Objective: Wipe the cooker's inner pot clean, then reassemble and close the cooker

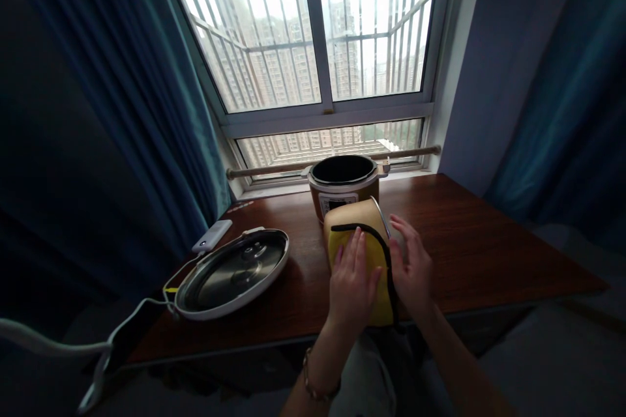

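A gold inner pot (349, 212) lies on its side near the table's front edge, its metal rim facing right. A yellow cloth (381, 303) with a black border drapes over the pot's near side and hangs toward the edge. My left hand (351, 280) lies flat on the cloth, fingers stretched out, pressing it against the pot. At the pot's rim is my right hand (412, 265), its fingers apart and holding nothing. Just behind the pot stands the pressure cooker body (317, 199), upright and uncovered, with a dark inside.
The cooker lid (235, 270) rests underside up on the left of the wooden table (454, 241). Beyond it are a white power strip or box (213, 235) and white cables (130, 316). A barred window (293, 124) and blue curtains (122, 78) border the table.
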